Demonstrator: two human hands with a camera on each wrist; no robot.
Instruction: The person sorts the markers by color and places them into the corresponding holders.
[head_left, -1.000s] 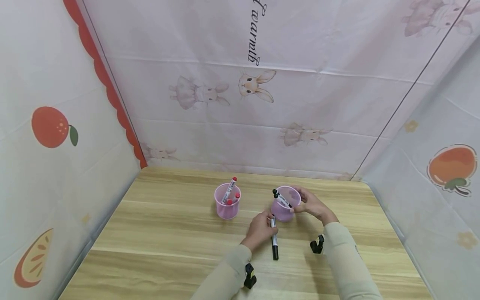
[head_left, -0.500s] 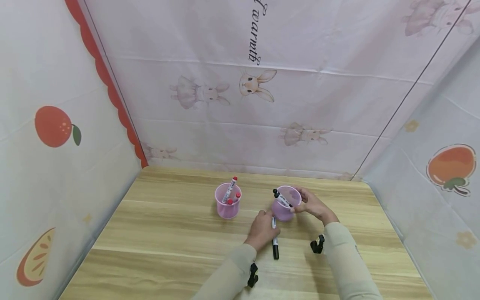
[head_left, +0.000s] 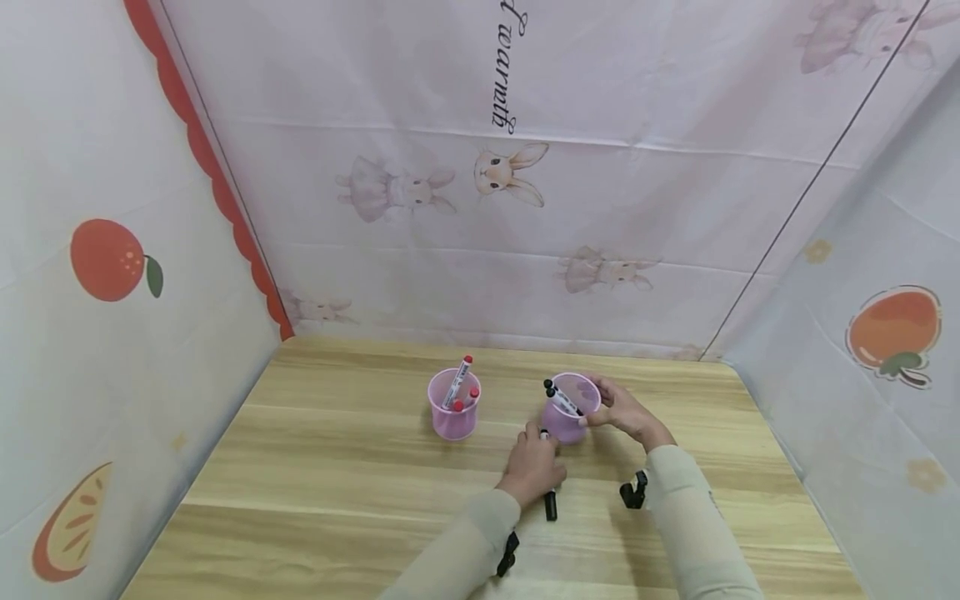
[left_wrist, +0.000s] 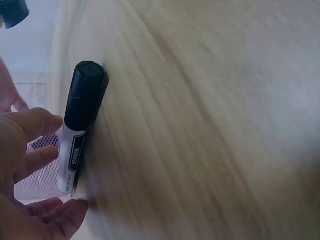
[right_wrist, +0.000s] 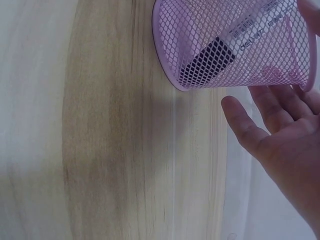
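Observation:
My left hand (head_left: 534, 467) is over a black-capped marker (left_wrist: 80, 115) lying on the table. In the left wrist view its fingers reach the marker's side, the thumb tip lies near the lower end, and the hand is not closed round it. My right hand (head_left: 624, 410) holds the side of a pink mesh pen cup (head_left: 564, 427), fingers curved round it. Black-ended markers (head_left: 564, 400) lean inside this cup. In the right wrist view a black cap (right_wrist: 207, 62) shows through the mesh, low in the cup.
Left of the held cup stands another pink mesh cup (head_left: 453, 423) with several red-ended markers (head_left: 457, 385). The wood-grain table (head_left: 322, 467) is enclosed by printed cloth walls (head_left: 420, 292) at the back and both sides.
My left hand has shifted slightly right and now covers more of the marker. The marker on the table and both cups stay where they were; my right hand keeps its hold.

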